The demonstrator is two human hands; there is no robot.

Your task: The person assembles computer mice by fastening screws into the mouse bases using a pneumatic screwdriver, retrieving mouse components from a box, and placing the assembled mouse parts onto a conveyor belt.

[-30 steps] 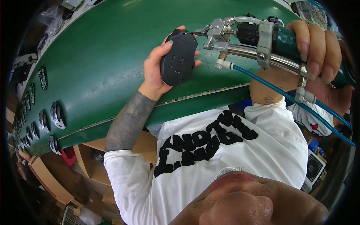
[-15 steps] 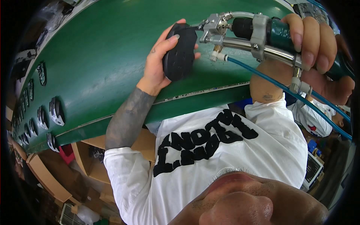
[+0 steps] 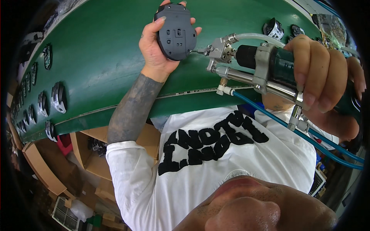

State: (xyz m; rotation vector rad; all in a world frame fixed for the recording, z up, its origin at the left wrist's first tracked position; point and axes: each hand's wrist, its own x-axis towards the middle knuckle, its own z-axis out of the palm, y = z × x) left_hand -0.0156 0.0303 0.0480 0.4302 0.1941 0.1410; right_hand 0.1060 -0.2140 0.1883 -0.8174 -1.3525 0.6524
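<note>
In my left hand (image 3: 150, 42) is a black computer mouse (image 3: 175, 36), its underside facing the camera, the thumb on its left edge and fingertips showing at the far and right edges. Small screw holes and a sensor opening mark that underside. My right hand (image 3: 325, 73) is wrapped round a dark green power screwdriver (image 3: 283, 64) with a metal feed head (image 3: 221, 50) and a clear tube. Its thin bit reaches the mouse's lower right edge; whether it sits in a hole I cannot tell. Blue air hoses (image 3: 262, 110) trail from the tool toward the right.
Beneath my hands runs a green work surface (image 3: 111, 57). Mouse shells (image 3: 58, 97) and slim circuit boards (image 3: 47, 56) line its left end; more shells (image 3: 273, 29) lie at the far right. Cardboard boxes (image 3: 48, 165) stand below at the left.
My left hand has lifted the mouse farther away and turned its underside into view. The screwdriver has shifted a little nearer, its bit now at the mouse's lower right edge.
</note>
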